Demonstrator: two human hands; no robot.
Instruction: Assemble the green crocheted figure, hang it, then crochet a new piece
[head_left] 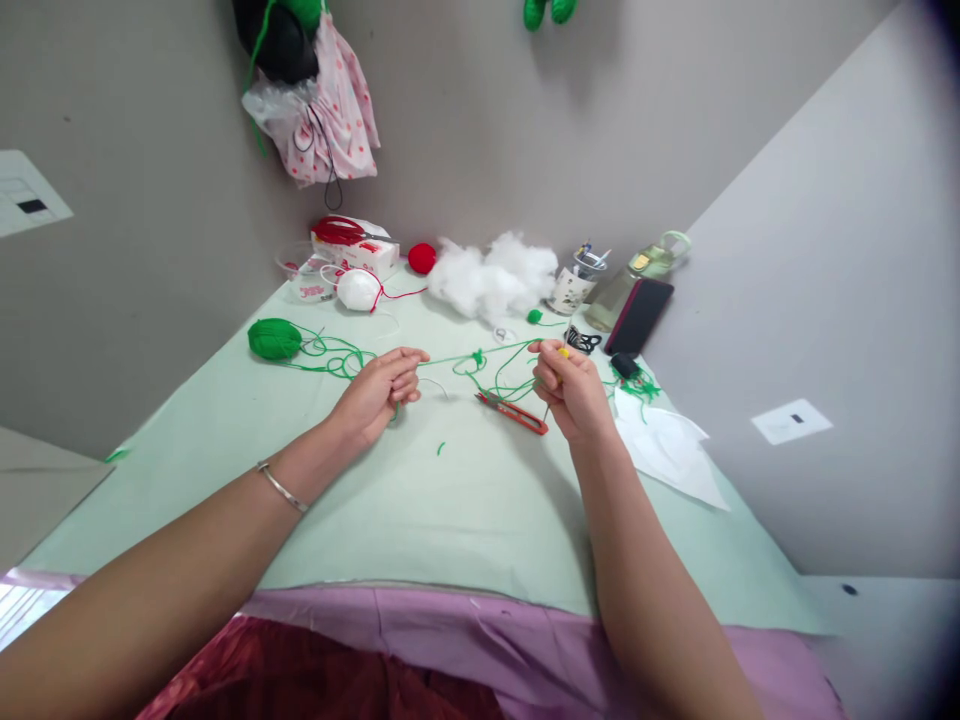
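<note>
A strand of green yarn point(442, 359) is stretched between my two hands, with a small green knotted bit point(478, 357) along it. My left hand point(384, 390) is closed, pinching the strand's left end between thumb and forefinger. At the other end, my right hand point(568, 385) is closed around the yarn and a crochet hook point(564, 352), whose yellow part shows between the fingers and whose thin shaft points up. Below the strand lie orange thread snips point(514, 412) and loose loops of green yarn. A short green yarn scrap point(441, 449) rests nearer me.
On the left is a green yarn skein point(274, 340). Behind stand a white ball with red edging point(360, 290), a red yarn ball point(421, 258), white stuffing point(491, 275), a pen cup point(574, 288) and a bottle point(622, 290) with a phone point(639, 318) leaning. White sheets point(667, 450) lie right.
</note>
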